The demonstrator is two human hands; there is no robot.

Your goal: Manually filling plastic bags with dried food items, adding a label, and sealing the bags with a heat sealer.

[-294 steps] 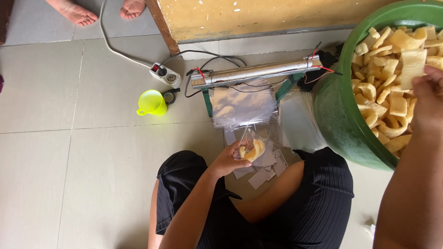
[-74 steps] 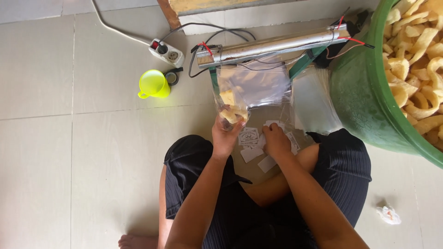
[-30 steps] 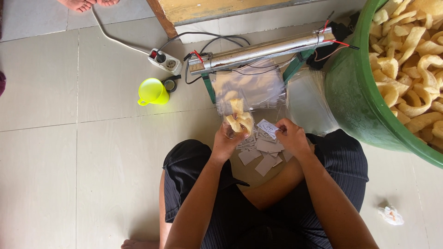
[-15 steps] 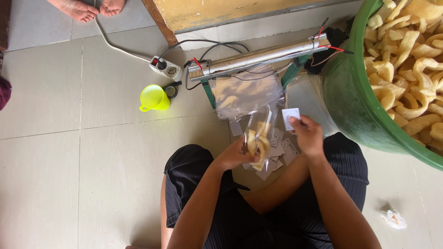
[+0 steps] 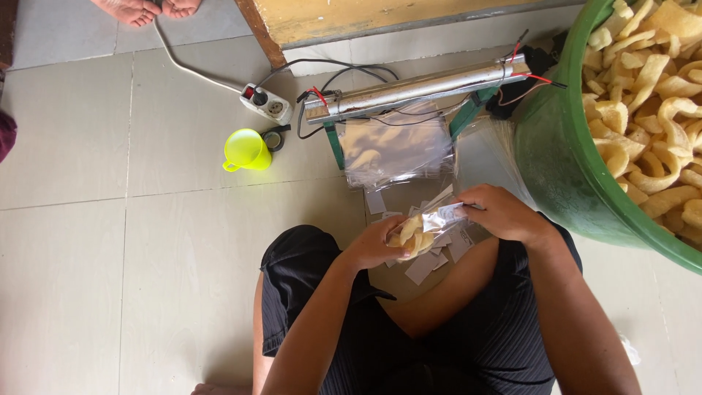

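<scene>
My left hand (image 5: 374, 249) grips the lower end of a small clear plastic bag of pale yellow crackers (image 5: 415, 232), held just above my lap. My right hand (image 5: 502, 212) pinches the bag's open top, where a small white paper slip (image 5: 451, 213) sits against the plastic. Several more white slips (image 5: 423, 268) lie on the tiled floor under the bag. Beyond my hands stands a metal bar sealer on green legs (image 5: 417, 90), with filled clear bags (image 5: 395, 150) piled beneath it.
A large green tub (image 5: 567, 172) heaped with crackers stands at the right. A yellow plastic cup (image 5: 246, 151) and a white power strip (image 5: 268, 104) with cables lie on the floor at the left of the sealer. Another person's bare feet (image 5: 145, 9) show at the top edge.
My right hand, which held a white slip up beside the bag, has come down onto the bag's top. The bag has tipped over from upright to lying sideways between both hands.
</scene>
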